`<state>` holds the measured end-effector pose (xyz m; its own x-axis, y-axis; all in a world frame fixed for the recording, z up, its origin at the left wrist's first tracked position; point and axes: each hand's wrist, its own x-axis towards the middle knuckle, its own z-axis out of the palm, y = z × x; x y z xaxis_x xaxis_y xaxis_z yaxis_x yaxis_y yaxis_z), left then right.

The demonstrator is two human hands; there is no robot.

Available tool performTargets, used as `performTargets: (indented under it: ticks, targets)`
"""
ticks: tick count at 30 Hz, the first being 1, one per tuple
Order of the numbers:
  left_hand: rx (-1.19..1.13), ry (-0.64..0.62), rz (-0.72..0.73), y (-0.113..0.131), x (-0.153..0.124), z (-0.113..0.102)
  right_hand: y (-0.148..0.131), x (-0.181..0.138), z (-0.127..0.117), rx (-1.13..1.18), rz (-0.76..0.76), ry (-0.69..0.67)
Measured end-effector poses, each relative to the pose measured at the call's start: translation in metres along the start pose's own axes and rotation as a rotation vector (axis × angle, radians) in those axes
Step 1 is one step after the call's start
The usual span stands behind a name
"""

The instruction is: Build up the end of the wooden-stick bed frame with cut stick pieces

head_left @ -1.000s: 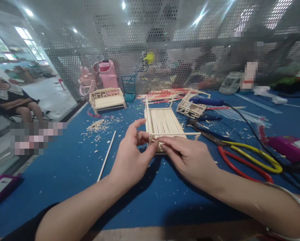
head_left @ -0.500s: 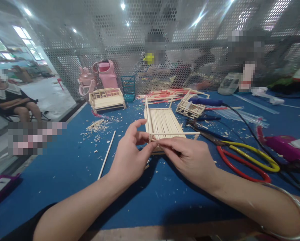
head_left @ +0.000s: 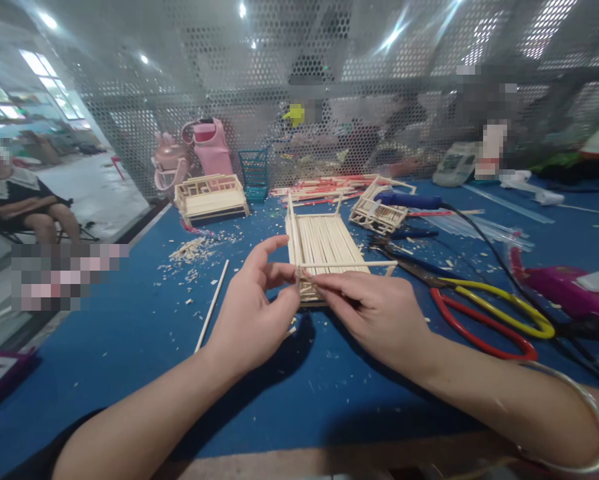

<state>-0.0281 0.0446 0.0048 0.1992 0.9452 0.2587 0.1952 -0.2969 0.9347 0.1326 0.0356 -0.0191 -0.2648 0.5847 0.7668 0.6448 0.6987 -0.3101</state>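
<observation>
In front of me on the blue table stands a miniature bench [head_left: 327,237] built from pale wooden sticks, with a slatted seat and thin rails. My left hand [head_left: 252,303] pinches its near left corner post between thumb and fingers, the index finger raised along the side. Just right of that post, my right hand [head_left: 379,313] has thumb and forefinger pressed together under the near top rail [head_left: 347,265]. Whatever sits between those right fingertips is too small and covered to make out. A loose stick [head_left: 212,307] lies left of my left hand.
Pliers [head_left: 494,307] with red and yellow handles and a purple glue gun [head_left: 554,290] lie to the right. Behind are another stick bench [head_left: 212,200], a smaller stick model [head_left: 379,210], red-and-pale sticks [head_left: 329,187] and a pink bottle [head_left: 212,147]. A person [head_left: 29,200] sits at left.
My left thumb has drawn back leftward from the right fingertips and now lies against the corner post. The right hand stays nearly in place. The whole view has shifted slightly.
</observation>
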Motion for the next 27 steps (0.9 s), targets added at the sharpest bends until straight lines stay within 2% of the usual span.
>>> performTargets:
  ticks: [7, 21, 27]
  targets:
    - [-0.026, 0.046, -0.02, 0.0002, 0.0, 0.001, -0.0012, -0.0014, -0.001, 0.031, 0.03, -0.017]
    - [0.019, 0.033, 0.022, -0.0033, 0.0035, 0.0047, -0.0025, -0.0013, -0.0051, 0.019, 0.058, -0.058]
    - [0.042, 0.048, 0.023, -0.0026, 0.0032, 0.0048, -0.003, -0.002, -0.008, 0.052, 0.039, 0.036]
